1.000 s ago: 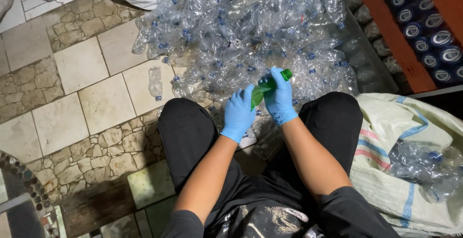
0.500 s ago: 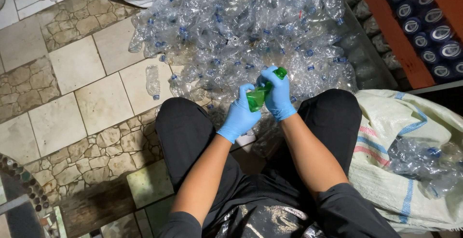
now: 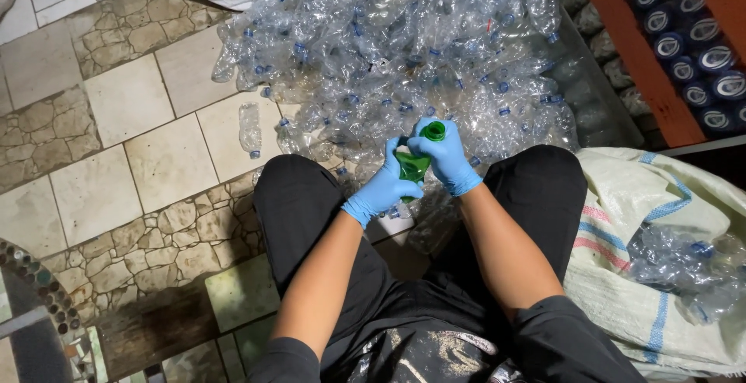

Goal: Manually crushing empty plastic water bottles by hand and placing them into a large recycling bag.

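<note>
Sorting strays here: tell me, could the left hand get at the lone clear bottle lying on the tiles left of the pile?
Probably yes. The left hand grips the green bottle, but only bare tile lies between it and the lone clear bottle.

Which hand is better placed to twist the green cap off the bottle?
Probably the right hand: its fingers already wrap the green cap, while the left hand grips the green bottle lower down, steadying it.
</note>
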